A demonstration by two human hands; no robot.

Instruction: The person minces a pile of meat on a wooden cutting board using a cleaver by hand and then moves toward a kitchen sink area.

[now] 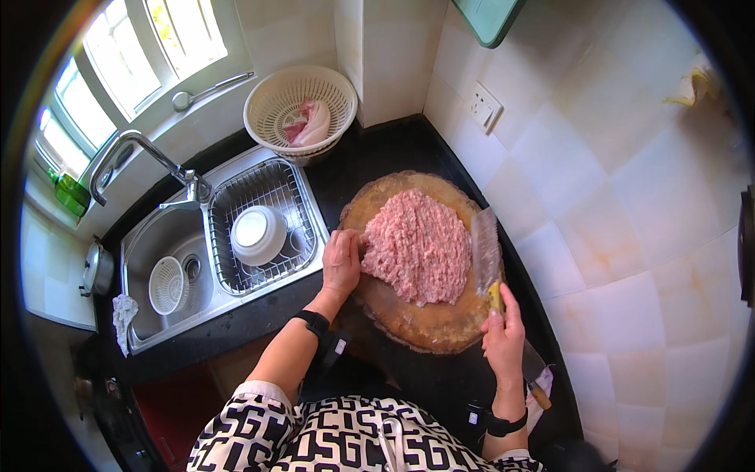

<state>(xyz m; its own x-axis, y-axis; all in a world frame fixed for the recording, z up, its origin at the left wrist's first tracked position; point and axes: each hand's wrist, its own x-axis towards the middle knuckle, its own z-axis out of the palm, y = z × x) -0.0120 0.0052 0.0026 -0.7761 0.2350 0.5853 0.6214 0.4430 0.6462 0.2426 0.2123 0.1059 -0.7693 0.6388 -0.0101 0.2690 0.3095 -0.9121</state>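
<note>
A wide mound of minced raw meat [422,248] covers the middle of a round wooden chopping board [419,333]. My left hand [342,259] grips the board's left rim with curled fingers, close against the meat; the fingertips are partly hidden. In my right hand [504,330] is the yellow handle of a cleaver [485,248]. Its broad blade, smeared with bits of meat, lies over the right side of the board, beside the mound.
Left is a double sink with a faucet [191,189], a wire rack [301,236] holding a white bowl [258,235], and a small strainer [169,286]. A colander [259,112] with a meat piece [312,125] stands behind. Another knife [538,392] lies near my right wrist, by the tiled wall.
</note>
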